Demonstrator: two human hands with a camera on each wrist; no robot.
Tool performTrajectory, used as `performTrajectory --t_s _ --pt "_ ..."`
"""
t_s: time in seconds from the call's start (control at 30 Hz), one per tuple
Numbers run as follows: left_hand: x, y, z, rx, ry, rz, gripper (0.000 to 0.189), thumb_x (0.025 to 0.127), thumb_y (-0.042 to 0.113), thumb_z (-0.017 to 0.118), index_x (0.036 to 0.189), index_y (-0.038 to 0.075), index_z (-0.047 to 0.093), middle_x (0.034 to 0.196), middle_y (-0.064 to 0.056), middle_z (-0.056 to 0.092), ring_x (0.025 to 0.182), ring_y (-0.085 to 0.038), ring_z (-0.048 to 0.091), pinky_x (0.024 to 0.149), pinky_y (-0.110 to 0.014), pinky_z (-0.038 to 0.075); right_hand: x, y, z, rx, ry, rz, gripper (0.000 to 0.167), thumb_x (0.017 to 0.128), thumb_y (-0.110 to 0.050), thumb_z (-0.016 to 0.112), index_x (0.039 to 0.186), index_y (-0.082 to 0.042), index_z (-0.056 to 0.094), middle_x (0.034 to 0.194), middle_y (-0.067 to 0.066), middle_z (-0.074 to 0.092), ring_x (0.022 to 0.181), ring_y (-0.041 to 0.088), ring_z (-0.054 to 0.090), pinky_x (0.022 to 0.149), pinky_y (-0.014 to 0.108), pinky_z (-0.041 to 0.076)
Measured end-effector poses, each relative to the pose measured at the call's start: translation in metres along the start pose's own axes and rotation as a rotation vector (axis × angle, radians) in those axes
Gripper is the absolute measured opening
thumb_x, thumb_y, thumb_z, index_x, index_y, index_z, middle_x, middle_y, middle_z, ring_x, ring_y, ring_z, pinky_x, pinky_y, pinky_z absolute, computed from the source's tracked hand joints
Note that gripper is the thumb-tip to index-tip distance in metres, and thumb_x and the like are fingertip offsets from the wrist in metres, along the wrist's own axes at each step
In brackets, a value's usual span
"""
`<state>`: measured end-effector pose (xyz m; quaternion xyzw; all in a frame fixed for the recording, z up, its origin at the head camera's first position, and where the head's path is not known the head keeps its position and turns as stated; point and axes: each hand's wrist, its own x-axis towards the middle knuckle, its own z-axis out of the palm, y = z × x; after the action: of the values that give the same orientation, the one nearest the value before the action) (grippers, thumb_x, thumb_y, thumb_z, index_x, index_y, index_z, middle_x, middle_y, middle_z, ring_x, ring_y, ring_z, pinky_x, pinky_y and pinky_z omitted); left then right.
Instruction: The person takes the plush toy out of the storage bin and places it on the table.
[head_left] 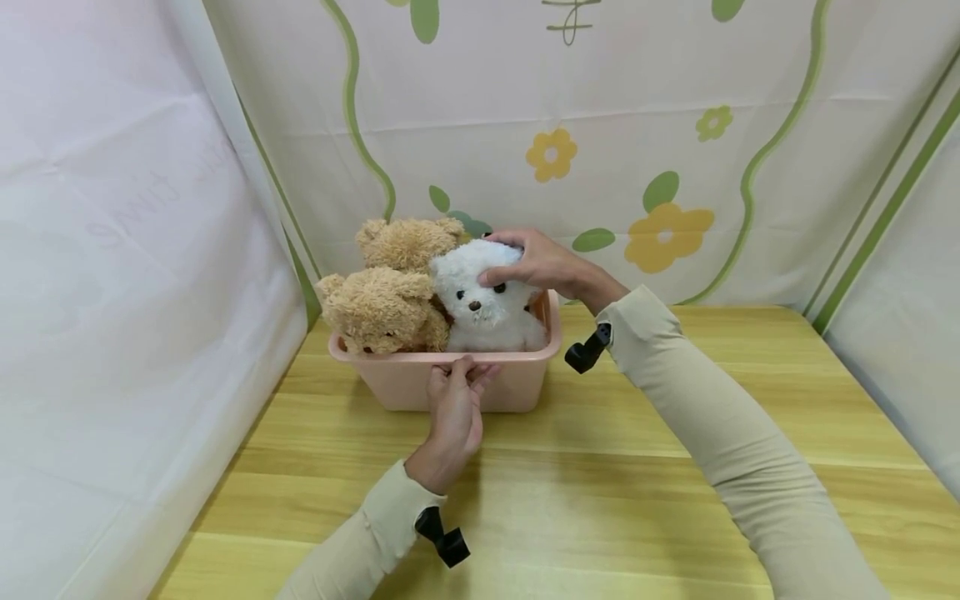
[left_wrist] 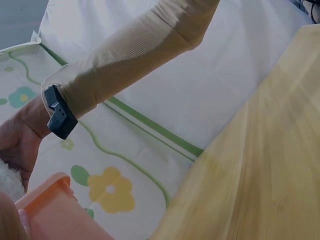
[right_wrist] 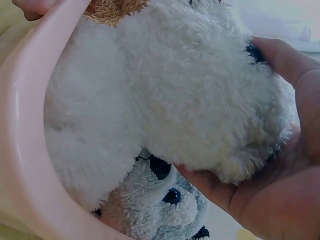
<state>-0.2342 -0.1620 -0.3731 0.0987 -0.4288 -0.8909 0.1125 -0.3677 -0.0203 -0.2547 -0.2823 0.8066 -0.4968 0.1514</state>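
A white teddy bear (head_left: 487, 321) sits upright in the right part of a pink plastic bin (head_left: 397, 385). My right hand (head_left: 534, 265) holds its head from above, thumb across the face near one eye and fingers behind. My left hand (head_left: 456, 410) pinches the bin's front rim, thumb on top and fingers below it. Left of the white bear is a tan teddy bear (head_left: 375, 304), with a second tan teddy bear (head_left: 408, 242) behind it. The right wrist view shows a grey-and-white plush toy (right_wrist: 145, 200) with dark eyes beside the white bear, mostly hidden.
The bin stands on a wood-grain table (head_left: 570, 500), close to the back cloth (head_left: 480, 158) printed with flowers and green lines. White cloth walls (head_left: 127, 275) rise on the left and right sides. Each wrist carries a black camera (head_left: 588, 348).
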Motion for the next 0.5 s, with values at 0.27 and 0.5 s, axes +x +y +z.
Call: performTrajectory --t_s 0.27,0.5 --pt "-0.005 -0.001 0.004 -0.011 0.0 -0.014 0.008 0.1 0.002 0.044 0.097 0.007 0.039 0.087 -0.007 0.049 0.076 -0.017 0.06 0.084 -0.033 0.062 -0.004 0.0 -0.002 0.032 0.016 -0.018 0.06 0.082 -0.027 0.08 0.136 -0.017 0.055 0.125 0.007 0.06 0.107 0.024 0.063 0.086 0.04 0.06" --pt "-0.011 -0.002 0.006 -0.031 0.019 -0.024 0.009 0.098 -0.001 0.044 0.097 0.006 0.039 0.085 -0.007 0.05 0.075 -0.016 0.059 0.08 -0.031 0.063 -0.007 0.002 -0.001 0.076 0.025 -0.028 0.053 0.081 -0.021 0.081 0.129 -0.015 0.06 0.122 0.008 0.063 0.104 0.024 0.064 0.084 0.038 0.061"
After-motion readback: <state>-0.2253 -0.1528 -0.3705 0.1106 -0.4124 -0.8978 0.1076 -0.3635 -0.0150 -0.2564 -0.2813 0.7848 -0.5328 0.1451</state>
